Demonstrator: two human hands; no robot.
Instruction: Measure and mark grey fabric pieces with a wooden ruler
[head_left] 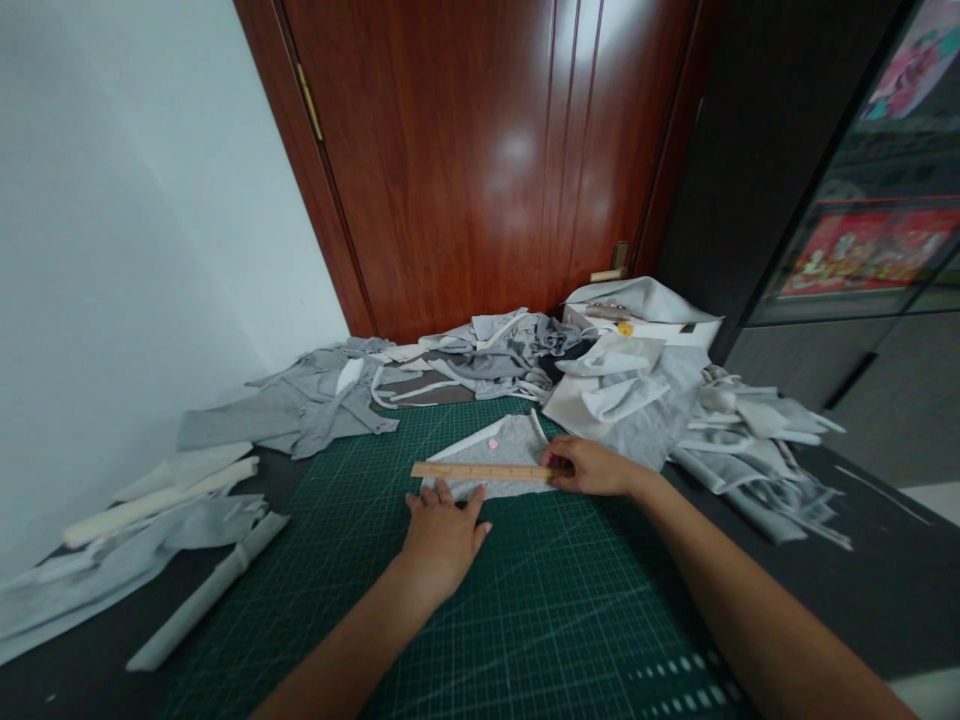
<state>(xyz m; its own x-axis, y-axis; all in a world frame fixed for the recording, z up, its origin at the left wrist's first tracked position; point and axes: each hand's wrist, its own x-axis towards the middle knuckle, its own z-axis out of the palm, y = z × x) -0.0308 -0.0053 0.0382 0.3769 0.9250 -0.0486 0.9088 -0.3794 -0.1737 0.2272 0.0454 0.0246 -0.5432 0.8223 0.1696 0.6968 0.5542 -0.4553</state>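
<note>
A piece of grey fabric lies flat on the green cutting mat, and a small pink disc rests on it. Across the fabric runs a wooden ruler. My left hand is spread at the near edge of the fabric, with its fingertips at or just below the ruler. At the ruler's right end my right hand grips it between thumb and curled fingers, hiding that end.
Grey garments and scraps pile up on the left and along the back. A rolled cloth lies at the mat's left edge. More cloth and a white box stand right. Behind is a wooden door.
</note>
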